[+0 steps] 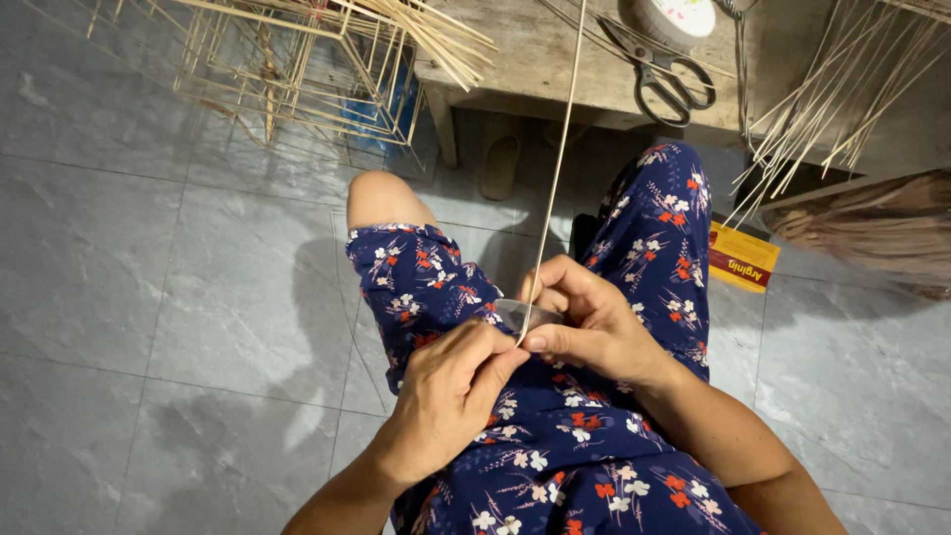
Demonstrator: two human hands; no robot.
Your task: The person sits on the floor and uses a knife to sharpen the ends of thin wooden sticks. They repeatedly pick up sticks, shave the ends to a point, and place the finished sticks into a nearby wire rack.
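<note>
A long thin bamboo stick (557, 168) rises from my lap up past the low wooden table (535, 59). My right hand (584, 322) pinches its lower end between thumb and fingers, and a small clear roll of tape (525, 315) sits under those fingers. My left hand (451, 391) is curled beside it, its fingertips touching the stick's end and the tape. Both hands rest over my lap in dark blue flowered cloth.
Black-handled scissors (659, 69) and a round white container (674, 18) lie on the table. A frame of bamboo sticks (297, 69) stands at upper left, loose sticks (842, 79) fan out at upper right, a yellow-and-red packet (741, 260) lies on the grey tiled floor.
</note>
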